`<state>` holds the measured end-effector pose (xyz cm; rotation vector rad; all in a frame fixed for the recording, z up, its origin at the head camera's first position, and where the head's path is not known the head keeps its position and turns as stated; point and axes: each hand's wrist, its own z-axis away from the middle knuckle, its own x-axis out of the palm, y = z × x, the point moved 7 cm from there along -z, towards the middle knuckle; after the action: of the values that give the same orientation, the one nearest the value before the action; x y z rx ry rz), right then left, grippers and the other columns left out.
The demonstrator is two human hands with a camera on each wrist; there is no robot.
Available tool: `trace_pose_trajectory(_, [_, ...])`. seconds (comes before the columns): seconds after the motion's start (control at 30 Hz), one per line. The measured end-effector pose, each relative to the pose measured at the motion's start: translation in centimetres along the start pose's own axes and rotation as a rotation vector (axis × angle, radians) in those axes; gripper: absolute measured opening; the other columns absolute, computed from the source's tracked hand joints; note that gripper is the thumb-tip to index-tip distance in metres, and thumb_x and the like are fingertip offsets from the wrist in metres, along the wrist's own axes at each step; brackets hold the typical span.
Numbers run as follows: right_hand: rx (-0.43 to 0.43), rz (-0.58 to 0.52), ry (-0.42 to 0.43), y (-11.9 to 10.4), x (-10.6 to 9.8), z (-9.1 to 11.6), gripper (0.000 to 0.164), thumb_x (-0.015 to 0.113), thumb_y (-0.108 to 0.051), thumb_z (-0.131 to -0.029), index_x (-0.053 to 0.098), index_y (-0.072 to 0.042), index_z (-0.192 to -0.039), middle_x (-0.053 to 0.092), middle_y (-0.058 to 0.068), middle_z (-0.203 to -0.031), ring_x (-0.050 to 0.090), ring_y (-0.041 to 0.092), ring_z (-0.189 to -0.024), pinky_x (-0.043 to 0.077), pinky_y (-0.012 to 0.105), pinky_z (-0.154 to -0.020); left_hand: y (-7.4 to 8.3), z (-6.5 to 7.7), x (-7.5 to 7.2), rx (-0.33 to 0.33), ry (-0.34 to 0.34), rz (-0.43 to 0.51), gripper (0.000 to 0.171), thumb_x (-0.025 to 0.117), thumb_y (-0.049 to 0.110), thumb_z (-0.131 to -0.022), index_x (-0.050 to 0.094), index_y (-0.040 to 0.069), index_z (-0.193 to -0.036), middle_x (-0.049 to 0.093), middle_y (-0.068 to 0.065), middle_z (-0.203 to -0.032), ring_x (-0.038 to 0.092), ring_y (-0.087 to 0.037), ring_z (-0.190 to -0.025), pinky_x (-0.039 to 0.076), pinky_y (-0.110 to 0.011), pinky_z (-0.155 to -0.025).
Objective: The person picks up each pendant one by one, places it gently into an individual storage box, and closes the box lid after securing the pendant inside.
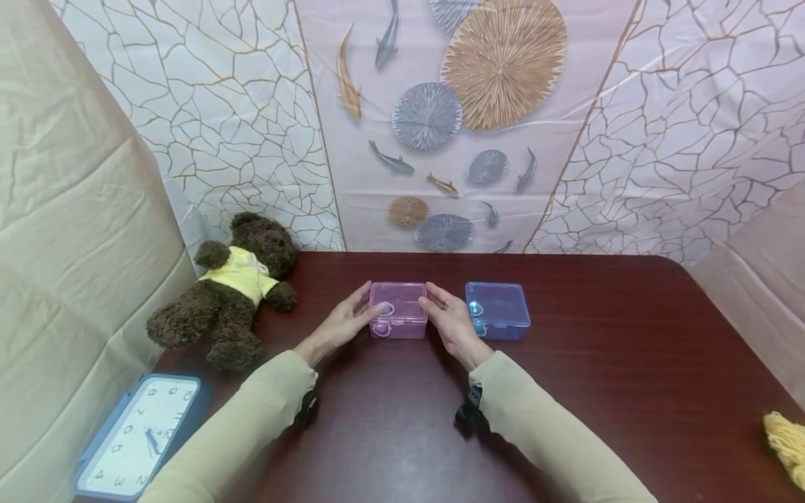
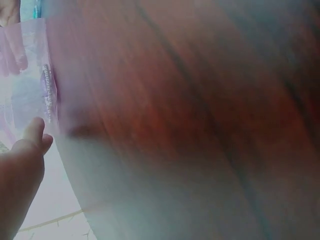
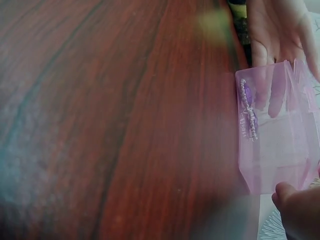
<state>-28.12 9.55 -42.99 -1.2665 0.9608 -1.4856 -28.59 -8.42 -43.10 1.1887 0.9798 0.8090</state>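
A see-through pink lidded box (image 1: pixel 399 307), with purple beaded trim at its front left, is between my two hands. My left hand (image 1: pixel 342 321) holds its left side, thumb over the lid and fingers along the side. At the opposite side my right hand (image 1: pixel 454 323) grips it, thumb near the lid's right edge. Left-hand fingers (image 3: pixel 277 92) show through the pink plastic in the right wrist view. The lid looks closed. Just right of my right hand is a similar blue box (image 1: pixel 503 311) with light-blue trim.
A brown teddy bear (image 1: pixel 235 297) in a yellow top lies at the left. Nearer me on that side is a blue-framed clock (image 1: pixel 135 436). Yellow yarn (image 1: pixel 786 443) sits at the far right edge. Patterned cloth (image 1: pixel 434 195) hangs behind the dark wooden table (image 1: pixel 616 363).
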Motion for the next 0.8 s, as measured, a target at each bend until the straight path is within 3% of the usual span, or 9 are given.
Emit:
trace_pose_trajectory(0.43, [-0.033, 0.116, 0.006, 0.29, -0.54, 0.62, 0.049, 0.051, 0.000, -0.094, 0.037, 0.005, -0.141, 0.040, 0.020, -0.144, 0.039, 0.027, -0.133, 0.034, 0.035, -0.111, -0.01, 0.13, 0.51, 0.043, -0.004, 0.002, 0.075, 0.058, 0.013, -0.093, 0.011, 0.002, -0.150, 0.016, -0.018, -0.155, 0.023, -0.031, -0.140, 0.026, -0.039, -0.114])
trace_pose_trajectory(0.8, [-0.083, 0.231, 0.008, 0.02, -0.14, 0.26, 0.047, 0.052, -0.004, -0.095, 0.039, 0.005, -0.140, 0.043, 0.019, -0.143, 0.041, 0.026, -0.132, 0.036, 0.036, -0.110, 0.32, 0.04, -0.02, 0.057, 0.024, -0.086, 0.075, 0.061, 0.014, -0.092, 0.014, -0.001, -0.149, 0.021, -0.018, -0.154, 0.027, -0.031, -0.139, 0.028, -0.040, -0.113])
